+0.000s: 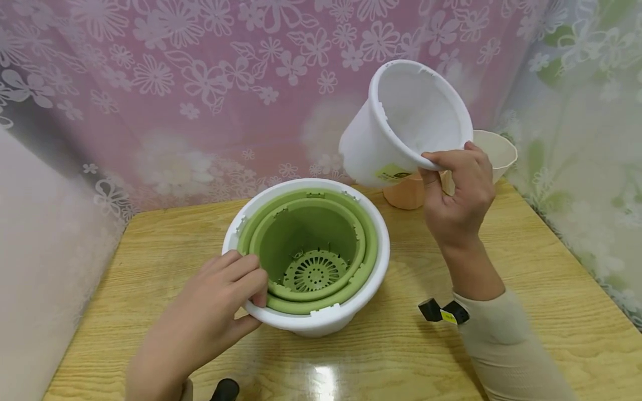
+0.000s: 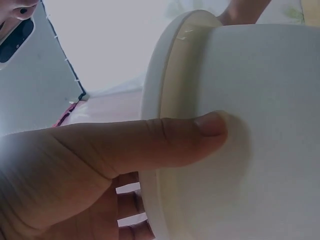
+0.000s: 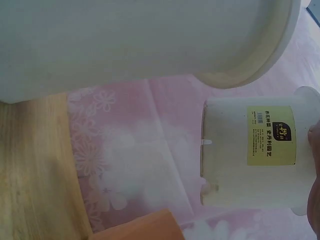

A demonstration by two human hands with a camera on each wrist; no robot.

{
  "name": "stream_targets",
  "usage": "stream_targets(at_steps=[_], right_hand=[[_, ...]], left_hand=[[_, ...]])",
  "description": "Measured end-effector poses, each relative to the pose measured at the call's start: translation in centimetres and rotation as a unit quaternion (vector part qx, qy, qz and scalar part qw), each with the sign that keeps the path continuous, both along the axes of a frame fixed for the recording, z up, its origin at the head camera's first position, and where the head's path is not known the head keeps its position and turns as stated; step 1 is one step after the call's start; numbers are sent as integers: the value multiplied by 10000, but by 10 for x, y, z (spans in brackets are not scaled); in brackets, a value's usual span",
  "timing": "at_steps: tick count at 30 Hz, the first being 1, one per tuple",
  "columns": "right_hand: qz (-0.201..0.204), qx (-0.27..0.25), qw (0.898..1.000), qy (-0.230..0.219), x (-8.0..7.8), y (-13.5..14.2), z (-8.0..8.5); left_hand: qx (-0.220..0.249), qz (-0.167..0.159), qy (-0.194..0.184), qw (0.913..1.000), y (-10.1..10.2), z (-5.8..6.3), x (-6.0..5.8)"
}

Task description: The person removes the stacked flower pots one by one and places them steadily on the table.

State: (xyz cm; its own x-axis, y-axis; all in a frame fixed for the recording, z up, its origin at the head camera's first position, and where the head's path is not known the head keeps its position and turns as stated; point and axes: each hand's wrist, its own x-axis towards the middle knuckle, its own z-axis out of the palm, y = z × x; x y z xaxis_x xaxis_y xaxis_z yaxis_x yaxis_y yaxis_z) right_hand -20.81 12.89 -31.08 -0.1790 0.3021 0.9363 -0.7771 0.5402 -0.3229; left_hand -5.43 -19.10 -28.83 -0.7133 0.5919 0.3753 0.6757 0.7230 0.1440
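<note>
In the head view, a white flower pot (image 1: 306, 326) stands on the table with two green flower pots (image 1: 311, 306) nested inside. The inner green pot has a slotted, holed bottom. My left hand (image 1: 220, 295) grips the white pot's near-left rim, fingers over the edge. Its thumb presses the outer wall, as the left wrist view shows. A smaller white flower pot (image 1: 368, 145) is held up tilted, its mouth towards me, by my right hand (image 1: 461, 189), which pinches the rim. The right wrist view shows its yellow-green label (image 3: 271, 135).
Behind the raised pot stand an orange pot (image 1: 403, 192) and a cream pot (image 1: 494, 147), both partly hidden. The wooden table (image 1: 541, 278) meets a pink flowered curtain (image 1: 200, 122) at the back. A small black device (image 1: 443, 311) sits at my right wrist.
</note>
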Motion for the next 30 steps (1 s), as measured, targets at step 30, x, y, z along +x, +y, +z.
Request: stream_targets(at_steps=[30], right_hand=[[516,2156,9710,-896,-30,2,-43]], left_hand=[[71,-263,-21,9996,-23,5,8]])
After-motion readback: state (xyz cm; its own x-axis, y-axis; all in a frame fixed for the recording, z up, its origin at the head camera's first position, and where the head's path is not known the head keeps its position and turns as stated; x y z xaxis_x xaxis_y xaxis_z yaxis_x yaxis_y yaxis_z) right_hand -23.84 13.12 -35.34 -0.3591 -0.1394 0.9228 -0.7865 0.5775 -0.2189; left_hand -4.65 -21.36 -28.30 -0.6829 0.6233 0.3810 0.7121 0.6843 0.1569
